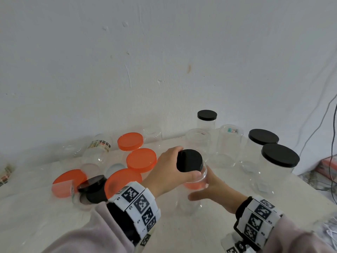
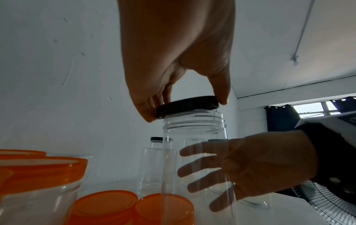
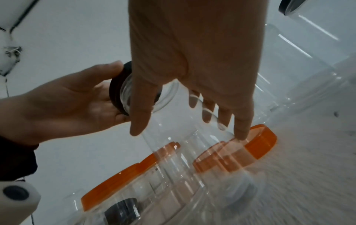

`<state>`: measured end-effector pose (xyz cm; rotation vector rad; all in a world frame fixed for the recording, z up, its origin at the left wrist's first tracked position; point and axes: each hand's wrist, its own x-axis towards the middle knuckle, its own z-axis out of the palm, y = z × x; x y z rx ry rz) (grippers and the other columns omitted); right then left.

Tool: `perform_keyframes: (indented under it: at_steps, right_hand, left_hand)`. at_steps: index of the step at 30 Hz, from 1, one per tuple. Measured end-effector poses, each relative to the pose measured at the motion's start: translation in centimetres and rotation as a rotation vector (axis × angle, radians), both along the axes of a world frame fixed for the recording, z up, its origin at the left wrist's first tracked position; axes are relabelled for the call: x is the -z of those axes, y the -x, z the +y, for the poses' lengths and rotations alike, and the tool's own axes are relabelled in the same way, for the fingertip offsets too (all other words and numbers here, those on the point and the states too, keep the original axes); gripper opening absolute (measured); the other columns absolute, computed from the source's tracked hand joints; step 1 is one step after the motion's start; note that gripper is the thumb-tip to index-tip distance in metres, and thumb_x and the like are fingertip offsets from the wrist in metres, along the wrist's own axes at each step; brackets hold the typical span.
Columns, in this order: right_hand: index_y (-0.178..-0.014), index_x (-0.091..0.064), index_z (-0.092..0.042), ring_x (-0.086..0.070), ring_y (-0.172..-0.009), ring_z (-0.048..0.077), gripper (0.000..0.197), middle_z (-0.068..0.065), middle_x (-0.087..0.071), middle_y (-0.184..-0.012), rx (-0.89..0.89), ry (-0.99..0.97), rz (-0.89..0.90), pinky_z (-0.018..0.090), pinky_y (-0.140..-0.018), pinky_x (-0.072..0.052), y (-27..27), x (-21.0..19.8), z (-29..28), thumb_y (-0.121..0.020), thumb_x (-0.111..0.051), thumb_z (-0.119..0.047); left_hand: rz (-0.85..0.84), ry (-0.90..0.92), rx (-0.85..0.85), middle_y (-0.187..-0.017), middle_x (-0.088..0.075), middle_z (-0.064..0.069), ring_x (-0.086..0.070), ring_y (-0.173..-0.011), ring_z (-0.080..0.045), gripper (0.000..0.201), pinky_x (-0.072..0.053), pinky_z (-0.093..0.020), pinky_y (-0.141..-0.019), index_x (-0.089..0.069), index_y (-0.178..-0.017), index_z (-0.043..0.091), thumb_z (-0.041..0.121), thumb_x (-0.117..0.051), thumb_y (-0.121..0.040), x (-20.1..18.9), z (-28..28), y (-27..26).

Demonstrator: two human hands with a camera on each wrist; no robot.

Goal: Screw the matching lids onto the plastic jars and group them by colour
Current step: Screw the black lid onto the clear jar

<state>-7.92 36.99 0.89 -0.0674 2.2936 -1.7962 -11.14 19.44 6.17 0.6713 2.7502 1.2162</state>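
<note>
1. Gripping a black lid point(image 1: 189, 161) by its rim, the left hand point(image 1: 169, 167) curls thumb and fingers around it from above.
2. The lid sits tilted on the threaded mouth of a clear jar point(image 2: 194, 152); in the left wrist view one side rides higher than the other, so it is not seated level.
3. The right hand point(image 1: 213, 190) is spread against the side of this jar, with its fingers point(image 2: 198, 152) nearly straight and showing through the clear wall; whether the thumb wraps the near side I cannot tell.
4. The jar stands upright on a white table point(image 1: 45, 225), near the middle and close to the person.
5. To the left stand jars with orange lids point(image 1: 141, 159), grouped together, some touching.
6. Beside them, at the front left, a jar lies on its side with a second black lid point(image 1: 94, 185) by its mouth.
7. To the right, two wide jars with black lids point(image 1: 280, 155) stand close together near the table edge.
8. Behind the held jar are open clear jars point(image 1: 230, 145) with no lids, and a narrower capped jar point(image 1: 207, 121) stands against the white wall point(image 1: 164, 52).
9. Both wrists wear bands with black-and-white square markers point(image 1: 138, 203).
10. The right wrist view is blurred low down, so details there are unclear.
</note>
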Motion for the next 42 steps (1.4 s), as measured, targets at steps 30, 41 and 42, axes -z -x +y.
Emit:
perform_keyframes:
  at_steps: [30, 41, 42]
  right_hand:
    - [-0.144, -0.025, -0.040, -0.030, -0.121, 0.011, 0.082, -0.012, -0.035, -0.132, -0.452, -0.964, 0.213, 0.036, -0.103, -0.039, 2.4, -9.8, -1.0, -0.077, -0.072, -0.041]
    - [-0.139, -0.036, -0.040, -0.045, -0.113, 0.015, 0.082, -0.009, -0.041, -0.120, -0.554, -1.154, 0.161, 0.038, -0.095, -0.048, 3.5, -11.8, -2.3, -0.070, -0.080, -0.038]
    - [-0.138, -0.036, -0.040, -0.045, -0.112, 0.015, 0.082, -0.009, -0.042, -0.120, -0.551, -1.152, 0.171, 0.037, -0.094, -0.048, 3.6, -11.8, -2.3, -0.069, -0.080, -0.039]
  left_hand:
    - [-0.292, -0.337, 0.061, -0.132, -0.049, 0.023, -0.045, -0.122, 0.007, 0.095, -0.036, -0.016, -0.097, -0.027, -0.139, 0.043, 0.038, -0.085, -0.064, 6.3, 0.1, -0.4]
    - [-0.262, -0.278, 0.068, -0.130, -0.049, 0.023, -0.046, -0.120, 0.004, 0.094, -0.037, -0.017, -0.098, -0.027, -0.137, 0.043, 0.042, -0.085, -0.063, 6.6, 0.2, 0.0]
    - [-0.262, -0.279, 0.069, -0.131, -0.049, 0.022, -0.046, -0.121, 0.003, 0.095, -0.037, -0.020, -0.100, -0.027, -0.138, 0.042, 0.043, -0.085, -0.063, 6.6, 0.2, 0.0]
